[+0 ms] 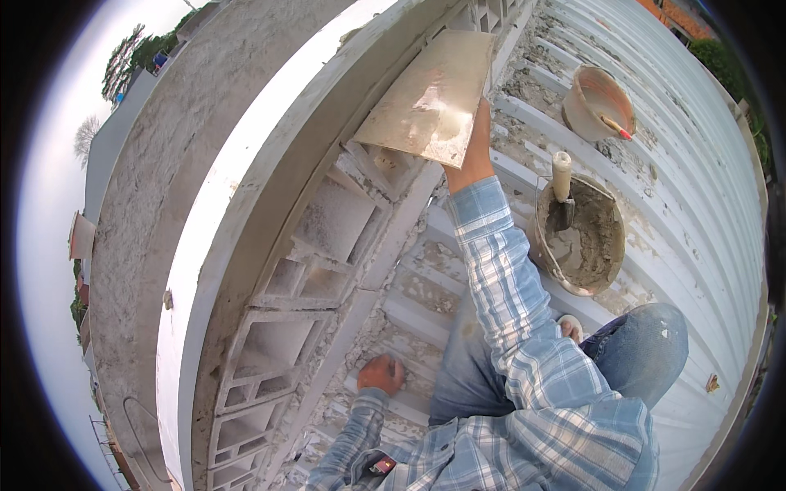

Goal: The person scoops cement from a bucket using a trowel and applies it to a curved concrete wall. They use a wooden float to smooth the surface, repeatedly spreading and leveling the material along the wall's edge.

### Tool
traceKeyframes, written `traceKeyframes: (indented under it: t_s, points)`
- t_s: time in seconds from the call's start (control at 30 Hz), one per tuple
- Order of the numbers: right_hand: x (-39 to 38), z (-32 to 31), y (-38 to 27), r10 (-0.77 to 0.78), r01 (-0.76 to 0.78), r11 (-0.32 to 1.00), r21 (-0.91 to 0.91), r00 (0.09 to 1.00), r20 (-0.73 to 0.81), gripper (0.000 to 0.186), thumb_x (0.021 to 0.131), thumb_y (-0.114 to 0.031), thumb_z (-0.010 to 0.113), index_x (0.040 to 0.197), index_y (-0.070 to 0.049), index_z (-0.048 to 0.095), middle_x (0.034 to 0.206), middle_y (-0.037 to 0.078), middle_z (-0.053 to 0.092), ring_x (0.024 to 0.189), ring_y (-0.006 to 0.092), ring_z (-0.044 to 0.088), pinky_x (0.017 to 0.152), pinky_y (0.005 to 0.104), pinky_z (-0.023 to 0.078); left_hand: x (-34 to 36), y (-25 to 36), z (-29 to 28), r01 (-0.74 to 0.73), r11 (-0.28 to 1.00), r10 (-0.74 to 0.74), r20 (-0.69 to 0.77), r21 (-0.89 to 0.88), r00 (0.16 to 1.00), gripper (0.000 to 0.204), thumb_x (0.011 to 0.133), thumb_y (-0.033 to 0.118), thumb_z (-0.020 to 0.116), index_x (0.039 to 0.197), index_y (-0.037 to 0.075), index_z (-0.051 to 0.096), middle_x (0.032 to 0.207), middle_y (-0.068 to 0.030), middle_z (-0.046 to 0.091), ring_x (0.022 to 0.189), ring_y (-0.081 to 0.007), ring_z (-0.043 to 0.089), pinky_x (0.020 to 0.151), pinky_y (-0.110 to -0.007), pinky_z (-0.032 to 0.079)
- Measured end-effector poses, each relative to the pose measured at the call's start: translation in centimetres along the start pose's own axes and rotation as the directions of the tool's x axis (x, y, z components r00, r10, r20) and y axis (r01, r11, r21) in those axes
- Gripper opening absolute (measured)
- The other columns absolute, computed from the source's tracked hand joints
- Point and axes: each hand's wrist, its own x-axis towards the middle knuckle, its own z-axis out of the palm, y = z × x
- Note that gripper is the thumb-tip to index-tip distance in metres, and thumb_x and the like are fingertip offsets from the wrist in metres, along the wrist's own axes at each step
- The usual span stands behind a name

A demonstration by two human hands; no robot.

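My right hand [472,164] reaches up along the wall and grips a flat rectangular plastering trowel [430,98]. Its broad metal blade faces up, shiny with wet smears, and hides most of my fingers. The blade's left side lies over the edge of the plastered ledge [270,176], above the hollow vent blocks [332,217]; whether it touches them I cannot tell. Lower down, my left hand [382,375] leans closed like a fist on the metal roof beside the wall's foot, with nothing seen in it.
A bucket of grey mortar [602,245] stands right of my right forearm, a white-handled trowel [562,176] upright in it. Beyond is a paler bucket [585,102] with a red-tipped handle [616,127]. Mortar crumbs litter the ribbed roof [704,270]. My bent knee [655,352] is at right.
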Motion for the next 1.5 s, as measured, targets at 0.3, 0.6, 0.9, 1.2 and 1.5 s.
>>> traceKeyframes:
  t_s: [0.3, 0.6, 0.9, 1.2, 1.5]
  points:
    - [1.7, -0.6, 1.2, -0.014, 0.016, 0.998, -0.058, 1.000, 0.025, 0.036, 0.105, -0.029, 0.044, 0.124, -0.001, 0.057, 0.113, 0.009, 0.064, 0.098, 0.0206, 0.065, 0.086, 0.0337, 0.055, 0.1, 0.5, -0.4, -0.022, 1.000, 0.022, 0.007, -0.007, 1.000, 0.019, 0.085, 0.025, 0.067, 0.077, 0.009, 0.059, 0.075, -0.0107, 0.063, 0.074, -0.0324, 0.064, 0.067, -0.045, 0.053]
    - [-1.2, 0.6, 2.4, 0.017, -0.016, 0.999, -0.035, 0.999, 0.035, 0.033, 0.105, -0.027, 0.045, 0.121, -0.001, 0.058, 0.112, 0.009, 0.064, 0.098, 0.0203, 0.066, 0.083, 0.0335, 0.057, 0.2, 0.5, -0.7, -0.052, 0.998, 0.051, -0.036, -0.042, 0.998, 0.024, 0.087, 0.025, 0.066, 0.073, 0.008, 0.055, 0.066, -0.0113, 0.059, 0.065, -0.0326, 0.061, 0.062, -0.045, 0.051]
    - [-4.8, -2.4, 6.3, 0.004, 0.041, 0.976, -0.214, 0.978, 0.208, 0.031, 0.104, -0.026, 0.047, 0.120, -0.003, 0.058, 0.111, 0.008, 0.063, 0.098, 0.0172, 0.065, 0.082, 0.0307, 0.056, 0.2, 0.5, -0.7, -0.001, 0.996, 0.000, -0.009, -0.092, 1.000, 0.022, 0.087, 0.025, 0.065, 0.077, 0.007, 0.057, 0.073, -0.0155, 0.064, 0.072, -0.0360, 0.065, 0.069, -0.047, 0.054]
    - [-10.7, -0.8, 7.2, 0.086, -0.067, 0.969, -0.238, 0.994, 0.069, 0.035, 0.105, -0.028, 0.045, 0.127, -0.004, 0.056, 0.117, 0.006, 0.062, 0.105, 0.0163, 0.063, 0.089, 0.0301, 0.053, 0.4, 0.3, -0.9, -0.026, 0.995, 0.026, -0.002, -0.098, 1.000, 0.025, 0.089, 0.026, 0.062, 0.076, 0.006, 0.055, 0.072, -0.0142, 0.061, 0.071, -0.0344, 0.062, 0.068, -0.047, 0.053]
    - [-11.3, -1.3, 8.0, 0.106, -0.092, 0.986, -0.139, 0.989, 0.099, 0.036, 0.106, -0.028, 0.044, 0.130, -0.003, 0.055, 0.119, 0.007, 0.063, 0.105, 0.0174, 0.063, 0.090, 0.0304, 0.053, 0.3, 0.2, -0.6, -0.005, 0.990, 0.004, -0.010, -0.141, 1.000, 0.024, 0.087, 0.027, 0.065, 0.077, 0.007, 0.057, 0.074, -0.0139, 0.062, 0.071, -0.0338, 0.062, 0.068, -0.046, 0.054]
